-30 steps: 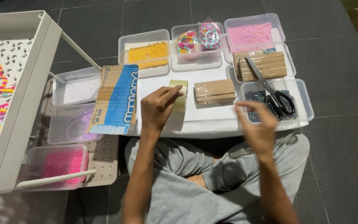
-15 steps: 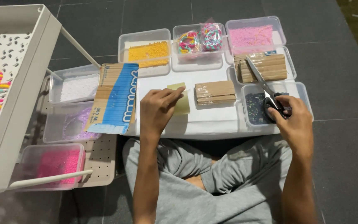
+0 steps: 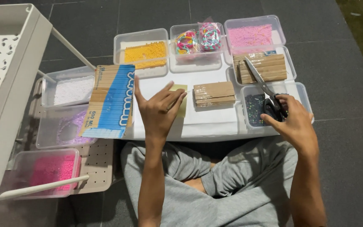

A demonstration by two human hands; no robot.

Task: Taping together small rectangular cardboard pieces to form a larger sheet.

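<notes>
Lying on the white tray [image 3: 215, 126], a small yellow-green paper piece [image 3: 181, 103] is pinched by the left hand [image 3: 158, 111], just left of the cardboard strip bundle [image 3: 214, 93]. Right of that bundle, black-handled scissors [image 3: 267, 94] are gripped by the right hand [image 3: 293, 124].

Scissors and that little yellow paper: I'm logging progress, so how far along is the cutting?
Laid out already: bead containers and cardboard strip stacks around the white board. In hand: left hand pinches the yellow paper; right hand grips the scissors by the handles over a container. No blade touches the paper, so the cut looks undone.
</notes>
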